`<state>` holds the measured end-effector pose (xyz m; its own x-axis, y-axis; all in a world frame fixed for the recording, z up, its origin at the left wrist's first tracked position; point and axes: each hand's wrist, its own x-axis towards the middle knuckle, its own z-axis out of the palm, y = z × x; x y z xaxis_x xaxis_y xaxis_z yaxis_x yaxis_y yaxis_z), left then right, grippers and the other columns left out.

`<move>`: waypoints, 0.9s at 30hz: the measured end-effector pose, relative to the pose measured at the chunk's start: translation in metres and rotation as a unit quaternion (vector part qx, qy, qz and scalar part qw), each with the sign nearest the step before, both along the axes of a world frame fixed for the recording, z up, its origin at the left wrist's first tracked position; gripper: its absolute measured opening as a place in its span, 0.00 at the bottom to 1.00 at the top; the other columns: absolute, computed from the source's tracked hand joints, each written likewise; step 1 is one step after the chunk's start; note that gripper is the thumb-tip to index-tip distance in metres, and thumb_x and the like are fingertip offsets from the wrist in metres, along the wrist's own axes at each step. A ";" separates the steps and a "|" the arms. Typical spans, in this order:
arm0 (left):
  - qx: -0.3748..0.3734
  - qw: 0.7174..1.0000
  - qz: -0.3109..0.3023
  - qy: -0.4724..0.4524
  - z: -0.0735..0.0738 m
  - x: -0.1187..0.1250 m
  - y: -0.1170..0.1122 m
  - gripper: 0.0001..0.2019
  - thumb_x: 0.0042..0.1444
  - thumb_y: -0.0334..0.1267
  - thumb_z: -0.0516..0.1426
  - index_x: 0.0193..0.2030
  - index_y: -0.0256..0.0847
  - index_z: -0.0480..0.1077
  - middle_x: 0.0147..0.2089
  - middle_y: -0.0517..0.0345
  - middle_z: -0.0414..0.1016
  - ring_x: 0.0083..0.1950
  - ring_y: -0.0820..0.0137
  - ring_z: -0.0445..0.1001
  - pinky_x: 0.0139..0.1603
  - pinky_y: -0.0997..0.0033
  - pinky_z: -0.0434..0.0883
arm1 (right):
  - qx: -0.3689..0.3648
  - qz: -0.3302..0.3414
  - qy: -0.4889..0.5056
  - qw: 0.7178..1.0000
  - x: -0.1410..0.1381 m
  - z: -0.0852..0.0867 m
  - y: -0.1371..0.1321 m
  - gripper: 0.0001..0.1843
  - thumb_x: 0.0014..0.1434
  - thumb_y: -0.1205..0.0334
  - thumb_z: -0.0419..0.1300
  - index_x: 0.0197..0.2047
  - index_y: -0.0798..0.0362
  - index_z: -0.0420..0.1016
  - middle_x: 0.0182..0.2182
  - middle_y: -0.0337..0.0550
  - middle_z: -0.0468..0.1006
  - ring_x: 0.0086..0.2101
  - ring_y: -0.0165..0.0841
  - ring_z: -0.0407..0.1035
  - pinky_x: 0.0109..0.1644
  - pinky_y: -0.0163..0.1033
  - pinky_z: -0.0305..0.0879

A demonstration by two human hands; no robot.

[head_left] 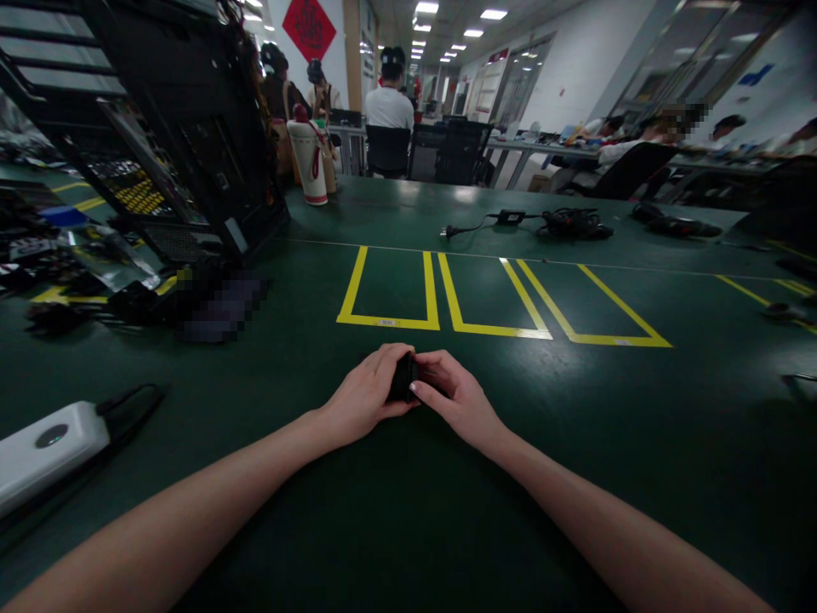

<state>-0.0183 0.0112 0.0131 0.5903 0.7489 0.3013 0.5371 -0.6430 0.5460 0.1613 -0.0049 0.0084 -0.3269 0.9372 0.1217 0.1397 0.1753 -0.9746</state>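
Observation:
Between my two hands is a small black object (402, 380), low over the dark green table (421, 528). Its kind is hard to make out, since fingers cover much of it. My left hand (367, 387) wraps round its left side, thumb toward me. From the right, my right hand (459, 396) grips the other side with thumb and curled fingers. Just beyond the hands lie yellow tape outlines (389, 323) on the tabletop.
An open black computer case (191, 111) stands at the left, near a paper cup (311, 162). A white power strip (51, 451) lies at the left edge. A power adapter (511, 218) and coiled black cables (574, 224) lie farther back. Several people sit beyond.

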 end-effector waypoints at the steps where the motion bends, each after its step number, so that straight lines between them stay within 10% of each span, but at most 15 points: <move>1: -0.002 1.000 -0.001 0.001 0.000 0.000 0.000 0.29 0.51 0.39 0.59 0.56 0.45 0.49 0.54 0.50 0.61 0.53 0.58 0.66 0.50 0.51 0.68 | 0.005 0.002 -0.001 1.000 0.000 0.000 0.000 0.15 0.54 0.64 0.58 0.46 0.48 0.64 0.45 0.42 0.68 0.48 0.34 0.66 0.56 0.48 0.62; 27: -0.010 1.000 -0.001 -0.004 0.001 0.001 0.000 0.29 0.50 0.38 0.59 0.56 0.44 0.50 0.53 0.51 0.62 0.53 0.60 0.67 0.51 0.53 0.68 | 0.048 -0.001 -0.009 0.999 0.000 -0.001 -0.002 0.09 0.56 0.66 0.55 0.41 0.48 0.66 0.45 0.41 0.64 0.47 0.33 0.65 0.53 0.45 0.65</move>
